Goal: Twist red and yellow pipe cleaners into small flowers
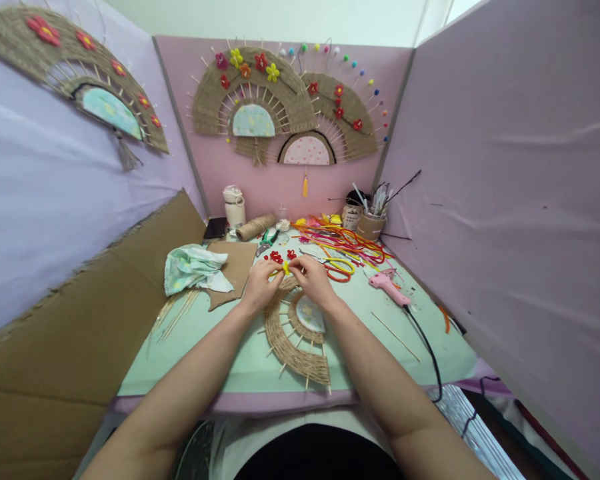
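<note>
Between the fingertips of both hands is a small yellow pipe-cleaner flower (286,267). My left hand (261,285) pinches it from one side, and my right hand (314,279) pinches it from the other. Below them on the table lies a woven twine fan (285,340) with thin sticks poking out and a pale patterned half-round centre, partly covered by my right forearm. Just beyond my fingers sit several red pipe-cleaner flowers (276,257). Scissors with yellow and red handles (341,269) rest to the right of my right hand.
A pink glue gun (391,288) with a black cord lies on the right, near a thin stick (396,337). Loose coloured pipe cleaners (353,241) spread across the back. At left are cardboard (237,260) and crumpled cloth (195,269); a twine roll (256,227) and bottle (235,208) stand behind.
</note>
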{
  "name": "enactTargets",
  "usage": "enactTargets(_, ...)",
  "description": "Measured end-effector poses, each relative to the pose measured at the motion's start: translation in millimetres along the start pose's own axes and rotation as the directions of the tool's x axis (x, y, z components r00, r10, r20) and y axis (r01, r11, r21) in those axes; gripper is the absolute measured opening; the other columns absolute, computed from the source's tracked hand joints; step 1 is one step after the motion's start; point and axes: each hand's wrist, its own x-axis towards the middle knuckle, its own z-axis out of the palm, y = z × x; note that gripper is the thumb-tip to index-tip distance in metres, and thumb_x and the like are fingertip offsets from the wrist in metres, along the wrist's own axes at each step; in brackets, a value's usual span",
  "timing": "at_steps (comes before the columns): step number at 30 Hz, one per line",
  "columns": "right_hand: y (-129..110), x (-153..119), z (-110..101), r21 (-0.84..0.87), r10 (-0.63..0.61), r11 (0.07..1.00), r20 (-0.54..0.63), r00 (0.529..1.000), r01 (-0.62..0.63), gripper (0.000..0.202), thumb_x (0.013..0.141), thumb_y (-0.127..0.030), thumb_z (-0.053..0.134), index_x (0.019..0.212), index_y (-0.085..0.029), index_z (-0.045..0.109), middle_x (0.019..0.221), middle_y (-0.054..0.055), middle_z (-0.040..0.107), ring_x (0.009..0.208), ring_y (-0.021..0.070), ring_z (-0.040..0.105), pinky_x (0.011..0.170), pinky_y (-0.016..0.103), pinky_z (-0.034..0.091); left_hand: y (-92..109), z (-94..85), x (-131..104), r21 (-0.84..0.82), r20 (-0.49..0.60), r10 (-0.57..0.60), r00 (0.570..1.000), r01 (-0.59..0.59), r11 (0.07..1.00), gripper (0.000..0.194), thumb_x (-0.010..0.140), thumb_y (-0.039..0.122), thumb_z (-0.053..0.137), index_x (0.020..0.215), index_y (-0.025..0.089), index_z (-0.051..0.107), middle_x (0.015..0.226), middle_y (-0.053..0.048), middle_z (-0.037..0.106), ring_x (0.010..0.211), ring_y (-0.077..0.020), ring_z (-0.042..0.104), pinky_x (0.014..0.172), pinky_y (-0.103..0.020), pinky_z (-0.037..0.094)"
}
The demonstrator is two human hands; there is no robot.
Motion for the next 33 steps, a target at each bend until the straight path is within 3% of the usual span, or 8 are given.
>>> enactTargets(11,9.0,-0.7,4.8,-0.035,0.036,0.999,0.042,0.998,-0.034,0.009,0.08,-0.019,0.053,0.085,-0.017,0.06,0.08,0.003,0.061,0.073,0.0142,0.053,0.07,0.027,0.041,3.4,-1.9,-2.6,0.177,0.058,0.045,0.997,-0.055,0.983,0.015,0.08,0.029,0.056,0.084,0.023,0.068,0.09,-0.005,0.067,0.093,-0.0219,0.054,0.086,-0.038,0.032)
enactTargets(20,6.1,-1.1,3.4,-0.049,0.019,0.999,-0.004,1.0,-0.019,0.013,0.081,-0.022,0.054,0.088,-0.019,0.064,0.084,0.006,0.064,0.078,0.0167,0.056,0.072,0.029,0.042,5.3,-3.9,-3.3,0.2,0.043,0.032,0.999,-0.04,0.979,0.014,0.08,0.029,0.056,0.082,0.022,0.069,0.088,-0.006,0.068,0.092,-0.0226,0.053,0.086,-0.039,0.03)
enactTargets(26,6.9,-2.1,4.8,-0.023,0.055,0.998,0.025,0.998,-0.054,0.013,0.081,-0.027,0.055,0.086,-0.019,0.064,0.082,0.005,0.063,0.076,0.0165,0.056,0.071,0.029,0.043,2.3,-3.3,-3.0,0.2,0.026,0.027,0.999,-0.032,0.979,0.013,0.08,0.03,0.058,0.083,0.024,0.069,0.088,-0.006,0.068,0.091,-0.0227,0.054,0.086,-0.04,0.03)
enactTargets(33,6.1,-2.8,6.0,-0.003,0.076,0.997,0.027,0.997,-0.076,0.01,0.08,-0.022,0.052,0.081,-0.019,0.062,0.078,0.003,0.063,0.071,0.0144,0.055,0.068,0.027,0.042,2.9,-3.6,-3.8,0.196,0.021,0.029,0.999,-0.032,0.98,0.014,0.08,0.03,0.057,0.083,0.023,0.07,0.087,-0.005,0.068,0.091,-0.0227,0.054,0.085,-0.04,0.03)
